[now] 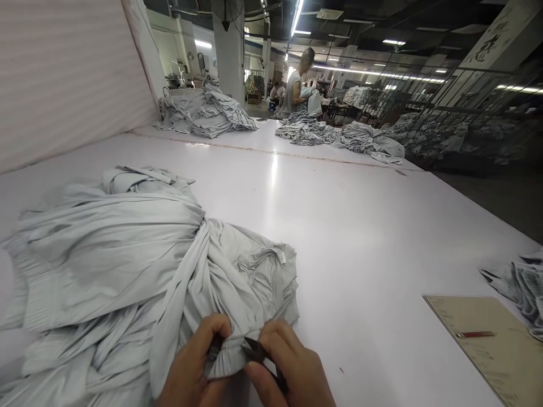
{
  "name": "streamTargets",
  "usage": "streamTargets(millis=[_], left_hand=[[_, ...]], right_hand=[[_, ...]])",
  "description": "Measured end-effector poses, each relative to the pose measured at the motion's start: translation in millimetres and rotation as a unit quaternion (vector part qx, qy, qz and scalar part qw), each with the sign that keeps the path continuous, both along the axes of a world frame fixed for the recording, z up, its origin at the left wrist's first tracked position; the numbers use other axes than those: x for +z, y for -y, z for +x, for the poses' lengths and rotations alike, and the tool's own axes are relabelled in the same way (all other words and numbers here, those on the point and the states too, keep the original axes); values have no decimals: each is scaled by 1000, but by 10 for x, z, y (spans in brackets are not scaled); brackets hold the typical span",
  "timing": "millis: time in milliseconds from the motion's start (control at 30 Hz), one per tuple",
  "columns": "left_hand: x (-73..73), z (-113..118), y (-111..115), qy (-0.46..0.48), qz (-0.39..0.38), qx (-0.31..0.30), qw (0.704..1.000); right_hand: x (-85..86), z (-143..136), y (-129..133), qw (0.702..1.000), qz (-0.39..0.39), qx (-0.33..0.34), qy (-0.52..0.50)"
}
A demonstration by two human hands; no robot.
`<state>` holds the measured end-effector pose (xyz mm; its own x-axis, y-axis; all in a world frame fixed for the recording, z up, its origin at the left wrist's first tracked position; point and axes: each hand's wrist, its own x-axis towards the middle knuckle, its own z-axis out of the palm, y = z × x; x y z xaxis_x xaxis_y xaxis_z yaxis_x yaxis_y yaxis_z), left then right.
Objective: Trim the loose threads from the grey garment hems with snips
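Right hand [294, 362] grips snips [255, 351], left hand [190, 364] pinches grey cloth [229, 359] — glossy white table [365, 237] beneath, pillar [229, 62] beyond.

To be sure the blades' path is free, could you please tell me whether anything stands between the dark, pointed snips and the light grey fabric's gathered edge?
Nothing visible does: the dark, pointed snips in the right hand reach the light grey fabric's gathered edge, which the left hand holds.

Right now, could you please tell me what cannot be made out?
All in the head view:
Black thread snips: handles mostly hidden by the right hand.
Left hand: some fingertips hidden behind the elastic hem.
White label: too small to read.
Gray cloth bundle: cut off by right edge.
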<state>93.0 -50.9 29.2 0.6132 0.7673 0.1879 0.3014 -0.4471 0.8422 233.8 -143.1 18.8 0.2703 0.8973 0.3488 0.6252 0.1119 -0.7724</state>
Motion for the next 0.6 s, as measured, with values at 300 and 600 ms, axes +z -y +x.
streamTargets(millis=[300,600], left_hand=[[-38,-22,15,-17,34,-12,999],[-30,-44,34,3,-3,-5,1000]], right_hand=[[-16,-13,-5,1000,13,-3,24],[11,10,-18,998,-25,20,-50]])
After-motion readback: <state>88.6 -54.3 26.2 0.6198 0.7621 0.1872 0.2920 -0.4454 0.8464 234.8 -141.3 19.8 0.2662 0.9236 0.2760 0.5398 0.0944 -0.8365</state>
